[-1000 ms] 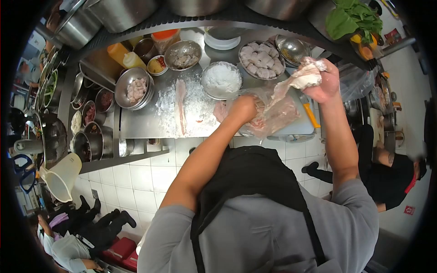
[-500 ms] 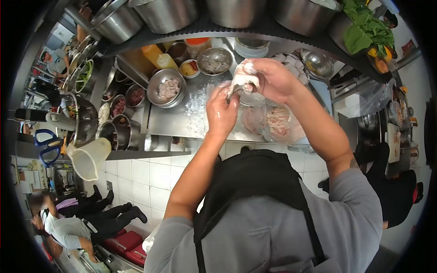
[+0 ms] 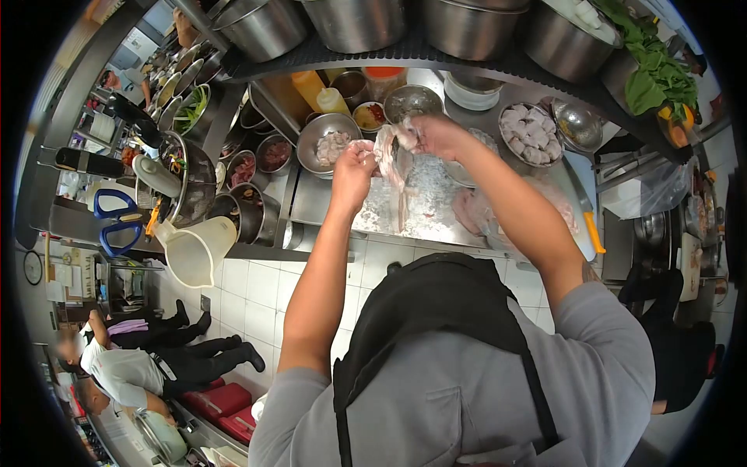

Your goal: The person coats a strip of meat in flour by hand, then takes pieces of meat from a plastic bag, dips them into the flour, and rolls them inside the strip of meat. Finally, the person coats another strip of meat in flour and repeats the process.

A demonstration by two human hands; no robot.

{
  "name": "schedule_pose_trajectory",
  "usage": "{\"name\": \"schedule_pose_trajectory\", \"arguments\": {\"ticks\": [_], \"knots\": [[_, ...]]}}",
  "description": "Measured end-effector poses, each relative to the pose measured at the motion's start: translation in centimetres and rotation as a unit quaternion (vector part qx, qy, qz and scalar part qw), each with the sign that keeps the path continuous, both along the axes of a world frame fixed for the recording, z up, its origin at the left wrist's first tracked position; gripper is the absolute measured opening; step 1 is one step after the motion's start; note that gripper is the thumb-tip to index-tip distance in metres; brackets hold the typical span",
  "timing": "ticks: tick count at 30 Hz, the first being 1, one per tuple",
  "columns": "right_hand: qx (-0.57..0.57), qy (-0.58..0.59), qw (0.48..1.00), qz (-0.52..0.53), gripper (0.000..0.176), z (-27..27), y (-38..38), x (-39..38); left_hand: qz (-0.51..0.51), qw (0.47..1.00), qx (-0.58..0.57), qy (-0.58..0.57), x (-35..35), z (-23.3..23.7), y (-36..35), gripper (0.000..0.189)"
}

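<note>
A pale, wet, floppy piece of raw meat (image 3: 387, 158) hangs between my two hands above the steel counter. My left hand (image 3: 355, 173) is closed on its left side. Blurred by motion, my right hand (image 3: 437, 137) is at the upper right end of the piece, its fingers hard to make out. White powder (image 3: 424, 210) is scattered on the counter beneath. Just left of my left hand is a steel bowl (image 3: 311, 148) with pale pieces in it. Behind my right hand stands another steel bowl (image 3: 401, 97), partly covered.
A bowl of pale pieces (image 3: 531, 134) and a knife with an orange handle (image 3: 594, 232) lie to the right. Overhead, a shelf (image 3: 350, 56) carries steel pots. At the left are blue scissors (image 3: 118, 222) and a plastic jug (image 3: 192, 251). Other people stand at both sides.
The view has shifted, so the counter appears further right. My hands have moved apart, and the meat, bunched up before, now hangs down in a long strip. The knife has come into view.
</note>
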State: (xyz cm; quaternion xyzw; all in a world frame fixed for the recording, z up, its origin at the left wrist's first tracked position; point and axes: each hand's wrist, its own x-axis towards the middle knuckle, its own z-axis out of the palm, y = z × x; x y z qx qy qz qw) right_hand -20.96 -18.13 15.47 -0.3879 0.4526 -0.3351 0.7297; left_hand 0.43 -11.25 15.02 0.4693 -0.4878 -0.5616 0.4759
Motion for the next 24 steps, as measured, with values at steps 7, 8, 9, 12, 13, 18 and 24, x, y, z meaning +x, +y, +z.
{"name": "schedule_pose_trajectory", "arguments": {"ticks": [7,8,9,12,13,18,24], "knots": [[-0.226,0.081,0.970,-0.025,0.055,-5.4,6.2,3.2,0.084,0.991,0.090,0.048,-0.2,0.6,0.3,0.025],[-0.259,0.016,0.966,-0.009,0.061,-6.5,6.9,4.0,0.085,0.991,0.081,0.072,0.0,-0.2,0.2,0.031],[-0.273,0.019,0.962,-0.009,0.064,-7.1,7.0,5.0,0.094,0.991,0.061,0.067,0.1,-0.7,0.2,0.030],[-0.273,0.110,0.956,0.001,0.061,-7.3,6.6,6.7,0.127,0.989,-0.027,-0.068,0.6,-1.2,0.6,0.027],[-0.316,0.178,0.932,0.009,0.058,-6.4,6.3,6.6,0.140,0.968,-0.075,-0.193,1.1,-0.8,0.9,0.025],[-0.472,0.377,0.787,0.127,0.028,-2.0,4.2,4.4,0.113,0.842,-0.130,-0.512,3.0,-0.8,0.6,0.019],[-0.413,0.388,0.768,0.297,0.027,1.6,0.5,2.6,-0.005,0.913,-0.113,-0.392,4.3,-0.9,-0.1,0.018]]}}
